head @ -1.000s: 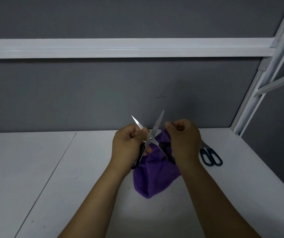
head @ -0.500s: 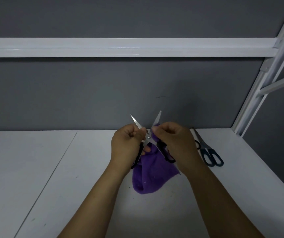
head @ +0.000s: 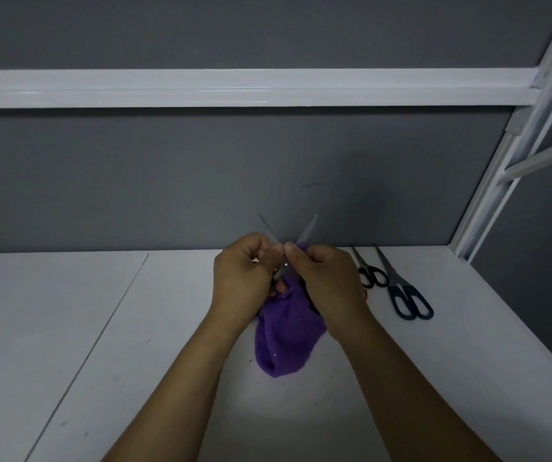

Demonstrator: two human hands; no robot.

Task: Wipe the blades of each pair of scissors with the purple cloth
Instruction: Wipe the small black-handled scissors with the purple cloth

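Observation:
A pair of scissors [head: 308,230] is held above the white table, blades spread in a V pointing away from me. My left hand [head: 241,278] grips it near the pivot and black handle. My right hand [head: 328,278] pinches the purple cloth [head: 284,335] against the base of the right blade; the rest of the cloth hangs down to the table. Two more pairs lie to the right: small black-handled scissors [head: 369,273] and larger dark blue-handled scissors [head: 404,295].
The white table [head: 101,328] meets a grey back wall [head: 168,178]. A white rail [head: 234,88] runs across above, and a white frame post [head: 501,181] stands at the right corner. A small red thing [head: 365,295] peeks out beside my right wrist.
My right hand has slid with the cloth down along the right blade toward the pivot. The view has shifted, so both pairs of scissors on the right now show.

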